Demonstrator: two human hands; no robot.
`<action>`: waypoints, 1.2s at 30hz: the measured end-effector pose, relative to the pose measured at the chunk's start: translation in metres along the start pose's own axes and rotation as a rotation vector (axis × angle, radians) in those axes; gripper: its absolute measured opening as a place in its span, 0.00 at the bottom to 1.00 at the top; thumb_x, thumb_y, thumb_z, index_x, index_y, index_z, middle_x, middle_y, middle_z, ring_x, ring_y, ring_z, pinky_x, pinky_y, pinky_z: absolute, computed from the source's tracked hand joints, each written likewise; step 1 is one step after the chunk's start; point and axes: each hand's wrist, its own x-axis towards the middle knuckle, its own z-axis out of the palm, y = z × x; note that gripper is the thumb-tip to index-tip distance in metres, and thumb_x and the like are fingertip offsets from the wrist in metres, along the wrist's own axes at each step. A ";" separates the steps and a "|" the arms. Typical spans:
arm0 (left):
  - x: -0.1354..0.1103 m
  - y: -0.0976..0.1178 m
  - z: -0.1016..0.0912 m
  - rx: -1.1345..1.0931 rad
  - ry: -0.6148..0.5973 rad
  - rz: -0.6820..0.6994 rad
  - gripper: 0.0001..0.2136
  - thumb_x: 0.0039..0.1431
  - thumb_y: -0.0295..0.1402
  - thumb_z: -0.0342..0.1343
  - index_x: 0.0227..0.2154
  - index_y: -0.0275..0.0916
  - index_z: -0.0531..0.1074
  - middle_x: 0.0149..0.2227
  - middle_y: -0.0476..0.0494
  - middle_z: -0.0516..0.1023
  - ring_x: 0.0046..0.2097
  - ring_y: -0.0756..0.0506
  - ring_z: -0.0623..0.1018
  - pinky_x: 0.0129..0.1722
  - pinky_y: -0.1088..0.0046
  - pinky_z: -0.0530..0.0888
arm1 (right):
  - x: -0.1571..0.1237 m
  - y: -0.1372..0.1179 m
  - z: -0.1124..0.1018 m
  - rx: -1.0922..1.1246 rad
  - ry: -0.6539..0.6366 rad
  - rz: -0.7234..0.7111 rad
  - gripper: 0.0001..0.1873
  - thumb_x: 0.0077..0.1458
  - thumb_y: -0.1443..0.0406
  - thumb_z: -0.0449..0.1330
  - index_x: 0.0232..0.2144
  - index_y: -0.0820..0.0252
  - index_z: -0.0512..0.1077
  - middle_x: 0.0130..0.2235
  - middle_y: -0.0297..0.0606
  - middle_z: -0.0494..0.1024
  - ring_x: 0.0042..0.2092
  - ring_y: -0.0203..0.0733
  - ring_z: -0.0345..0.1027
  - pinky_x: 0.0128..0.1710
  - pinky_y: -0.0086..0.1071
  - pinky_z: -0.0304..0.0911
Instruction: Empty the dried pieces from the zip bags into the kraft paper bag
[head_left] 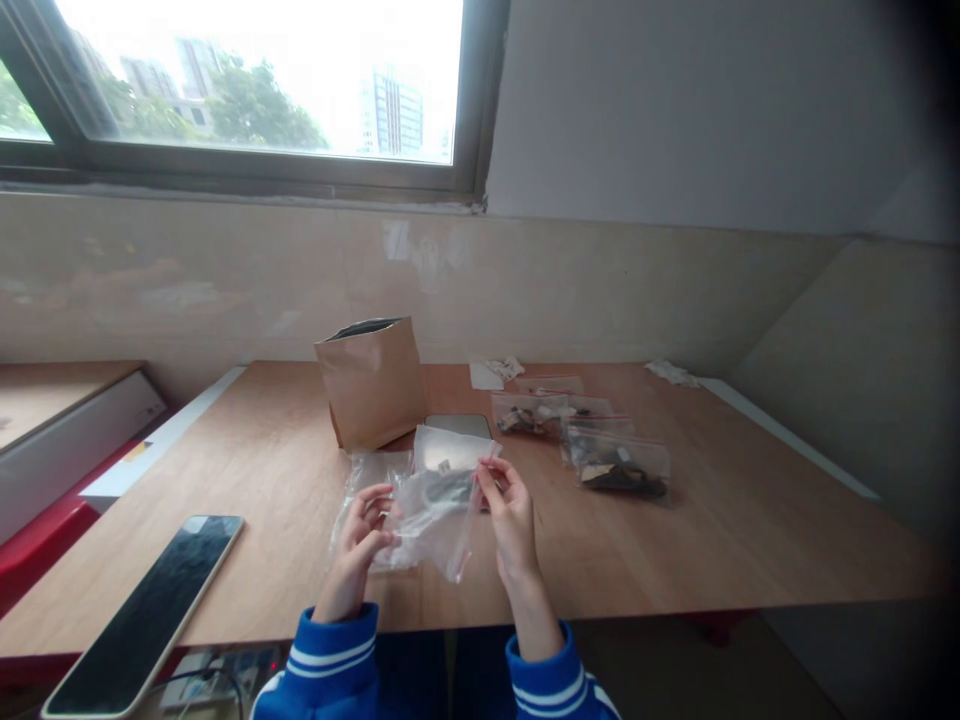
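Both of my hands hold a clear zip bag [435, 515] just above the wooden table [720, 540], near its front edge. My left hand [361, 545] grips the bag's left side with curled fingers. My right hand [510, 515] pinches its right edge by the red zip strip. Something dark shows through the plastic. Another empty clear bag [371, 470] lies flat under my left hand. An open brown paper pouch [373, 383] stands upright behind the bags.
Several filled zip bags [615, 460] with dark contents lie to the right of my hands. A phone [146, 610] rests screen-up at the table's front left. Paper scraps [495, 372] sit by the back wall. A white and red box [75, 450] stands off the left edge.
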 end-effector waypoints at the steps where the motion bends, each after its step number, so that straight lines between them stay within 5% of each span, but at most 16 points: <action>1: -0.002 0.003 -0.001 0.027 -0.050 -0.044 0.21 0.39 0.29 0.62 0.42 0.39 0.72 0.31 0.45 0.74 0.29 0.48 0.72 0.24 0.75 0.68 | -0.002 0.002 0.000 -0.018 0.002 -0.015 0.20 0.49 0.51 0.61 0.38 0.58 0.68 0.31 0.36 0.73 0.29 0.37 0.66 0.26 0.29 0.62; 5: -0.004 0.007 0.000 0.156 -0.061 -0.145 0.17 0.47 0.40 0.61 0.39 0.37 0.75 0.24 0.47 0.71 0.21 0.51 0.68 0.18 0.78 0.62 | -0.014 0.006 0.003 -0.088 -0.081 -0.046 0.19 0.53 0.51 0.57 0.42 0.56 0.67 0.36 0.37 0.73 0.35 0.39 0.69 0.33 0.31 0.66; 9: 0.001 0.001 0.001 0.251 0.117 0.006 0.21 0.47 0.51 0.59 0.34 0.36 0.75 0.18 0.55 0.62 0.16 0.57 0.55 0.14 0.80 0.50 | -0.030 0.007 0.009 -0.064 -0.394 0.142 0.30 0.52 0.51 0.59 0.53 0.53 0.58 0.40 0.38 0.74 0.32 0.38 0.71 0.31 0.32 0.67; 14: -0.001 0.010 -0.010 0.400 0.330 0.107 0.25 0.41 0.55 0.59 0.28 0.35 0.76 0.16 0.55 0.60 0.18 0.54 0.58 0.17 0.78 0.54 | -0.046 0.009 0.023 -0.034 -0.583 0.285 0.34 0.46 0.55 0.65 0.51 0.57 0.57 0.27 0.32 0.76 0.28 0.39 0.71 0.24 0.28 0.64; 18: 0.000 0.021 -0.025 0.540 0.353 0.138 0.25 0.46 0.57 0.54 0.33 0.37 0.76 0.16 0.54 0.61 0.18 0.51 0.60 0.19 0.76 0.56 | -0.046 0.015 0.024 -0.045 -0.605 0.256 0.30 0.47 0.57 0.65 0.49 0.56 0.60 0.30 0.32 0.77 0.28 0.37 0.71 0.26 0.28 0.66; 23: 0.019 0.019 -0.031 0.969 0.408 0.224 0.16 0.43 0.47 0.61 0.30 0.41 0.76 0.29 0.43 0.72 0.31 0.42 0.72 0.35 0.69 0.67 | -0.021 0.023 -0.006 -0.204 -0.393 0.060 0.19 0.55 0.55 0.57 0.46 0.58 0.65 0.35 0.39 0.77 0.30 0.37 0.70 0.32 0.33 0.67; 26: 0.022 0.020 -0.026 1.144 0.557 0.362 0.19 0.39 0.44 0.64 0.35 0.40 0.76 0.38 0.36 0.71 0.42 0.34 0.71 0.47 0.57 0.65 | 0.005 0.024 -0.031 -0.354 -0.247 -0.078 0.17 0.58 0.55 0.52 0.42 0.59 0.68 0.40 0.43 0.75 0.38 0.43 0.70 0.39 0.38 0.67; 29: 0.012 0.031 -0.032 1.300 0.693 0.306 0.21 0.49 0.46 0.57 0.44 0.39 0.72 0.48 0.30 0.67 0.51 0.28 0.66 0.51 0.47 0.59 | 0.038 0.020 -0.056 -0.601 -0.150 -0.294 0.15 0.58 0.58 0.50 0.39 0.59 0.71 0.43 0.45 0.73 0.46 0.46 0.67 0.48 0.43 0.63; 33: -0.007 0.057 -0.079 1.438 0.934 0.080 0.31 0.46 0.53 0.55 0.50 0.38 0.64 0.58 0.26 0.58 0.57 0.22 0.59 0.49 0.42 0.57 | 0.086 0.015 -0.084 -0.960 0.010 -0.515 0.15 0.56 0.64 0.49 0.42 0.61 0.70 0.49 0.50 0.68 0.54 0.50 0.61 0.55 0.47 0.56; 36: -0.018 0.073 -0.127 1.444 0.972 -0.136 0.31 0.37 0.56 0.59 0.41 0.41 0.62 0.59 0.29 0.59 0.58 0.19 0.56 0.46 0.39 0.56 | 0.116 0.020 -0.096 -1.233 0.031 -0.556 0.21 0.54 0.67 0.50 0.50 0.65 0.65 0.57 0.55 0.60 0.61 0.53 0.51 0.59 0.48 0.50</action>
